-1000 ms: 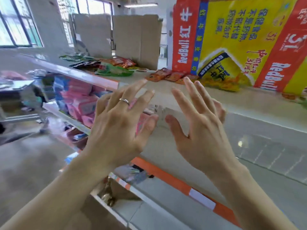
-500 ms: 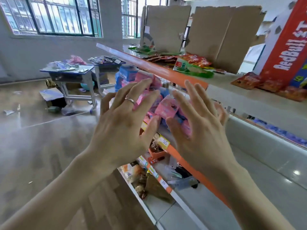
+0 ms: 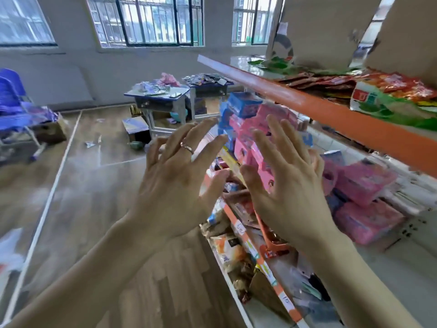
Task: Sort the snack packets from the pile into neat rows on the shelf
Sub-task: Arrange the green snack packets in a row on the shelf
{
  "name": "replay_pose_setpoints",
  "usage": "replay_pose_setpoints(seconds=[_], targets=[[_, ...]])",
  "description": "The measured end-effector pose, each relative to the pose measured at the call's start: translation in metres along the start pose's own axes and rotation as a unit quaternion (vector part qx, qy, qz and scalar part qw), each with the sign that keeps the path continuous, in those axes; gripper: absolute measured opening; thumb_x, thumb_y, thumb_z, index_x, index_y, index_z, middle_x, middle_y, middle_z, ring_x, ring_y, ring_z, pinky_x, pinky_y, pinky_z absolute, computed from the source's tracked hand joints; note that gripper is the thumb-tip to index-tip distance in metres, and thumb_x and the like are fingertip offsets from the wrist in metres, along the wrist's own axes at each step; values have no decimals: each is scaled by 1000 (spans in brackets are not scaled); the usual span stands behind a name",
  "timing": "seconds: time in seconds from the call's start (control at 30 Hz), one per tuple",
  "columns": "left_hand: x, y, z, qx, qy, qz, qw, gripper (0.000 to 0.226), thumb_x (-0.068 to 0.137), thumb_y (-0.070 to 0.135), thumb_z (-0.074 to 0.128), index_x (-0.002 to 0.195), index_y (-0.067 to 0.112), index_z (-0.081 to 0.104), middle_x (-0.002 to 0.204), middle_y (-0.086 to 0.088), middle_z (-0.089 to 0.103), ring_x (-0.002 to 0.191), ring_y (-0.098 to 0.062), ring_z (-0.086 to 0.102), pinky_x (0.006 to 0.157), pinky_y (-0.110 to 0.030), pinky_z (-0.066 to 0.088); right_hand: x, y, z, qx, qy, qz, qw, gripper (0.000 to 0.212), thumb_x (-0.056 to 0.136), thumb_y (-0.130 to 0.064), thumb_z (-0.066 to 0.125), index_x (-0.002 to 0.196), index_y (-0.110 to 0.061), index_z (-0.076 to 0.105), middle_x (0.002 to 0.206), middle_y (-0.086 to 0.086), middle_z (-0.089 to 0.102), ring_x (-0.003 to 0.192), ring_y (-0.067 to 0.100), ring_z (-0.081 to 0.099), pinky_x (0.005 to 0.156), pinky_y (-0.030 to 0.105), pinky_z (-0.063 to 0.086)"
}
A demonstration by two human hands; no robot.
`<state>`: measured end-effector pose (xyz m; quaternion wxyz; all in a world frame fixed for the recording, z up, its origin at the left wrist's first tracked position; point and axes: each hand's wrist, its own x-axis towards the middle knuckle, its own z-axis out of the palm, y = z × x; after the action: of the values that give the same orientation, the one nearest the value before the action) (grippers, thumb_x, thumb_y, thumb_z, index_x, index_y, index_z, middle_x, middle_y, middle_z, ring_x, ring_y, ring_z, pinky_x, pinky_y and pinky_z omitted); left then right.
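Left grip (image 3: 175, 185) and right grip (image 3: 290, 192) fingers apart, empty (touching nothing). We judge the packets (image 3: 383, 100) heaped above the right grip overhang the shelf (image 3: 331, 114) edge; a careless reach could drag them off.

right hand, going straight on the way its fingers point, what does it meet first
Probably the stack of pink plastic-wrapped packs on the middle shelf; the right hand points its straight, spread fingers at it, though depth is unclear.

Bare forearms, no sleeves; the left hand (image 3: 175, 185) wears a thin ring (image 3: 186, 146) (rose-gold-looking), the right hand (image 3: 290, 192) none.
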<state>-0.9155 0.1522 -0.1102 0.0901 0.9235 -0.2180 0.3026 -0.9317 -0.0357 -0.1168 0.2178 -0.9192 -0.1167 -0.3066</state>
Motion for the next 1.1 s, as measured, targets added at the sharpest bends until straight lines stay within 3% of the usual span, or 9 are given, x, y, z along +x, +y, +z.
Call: replay_pose_setpoints(seconds=[0.33,0.47,0.77,1.1], targets=[[89,-64,60,54,-26,-23,998,55,95,53,36,144,29,44,158,6,30,143,-23,31,108,-47,25,111,46,83,37,11,-38,999,55,93,-44,48,145,-25,44,160,2,28,150,20,17,111,59,23],[117,-81,83,68,-39,-33,996,56,96,54,34,145,28,44,159,6,30,144,-22,29,107,-50,28,138,65,113,59,8,-29,998,55,94,-44,46,144,-22,46,158,3,32,148,22,20,112,46,21],[153,-132,125,87,-52,-54,993,54,97,52,37,145,29,44,159,6,29,144,-21,28,108,-44,23,190,81,163,72,-20,-13,997,56,91,-42,51,144,-25,45,158,-3,31,147,18,20,114,37,16],[197,-209,183,19,-45,-17,999,54,95,51,41,143,27,47,158,3,32,141,-25,33,105,-50,29,251,77,229,44,-11,34,998,58,89,-42,51,144,-25,45,156,-1,36,145,23,29,115,45,26]])
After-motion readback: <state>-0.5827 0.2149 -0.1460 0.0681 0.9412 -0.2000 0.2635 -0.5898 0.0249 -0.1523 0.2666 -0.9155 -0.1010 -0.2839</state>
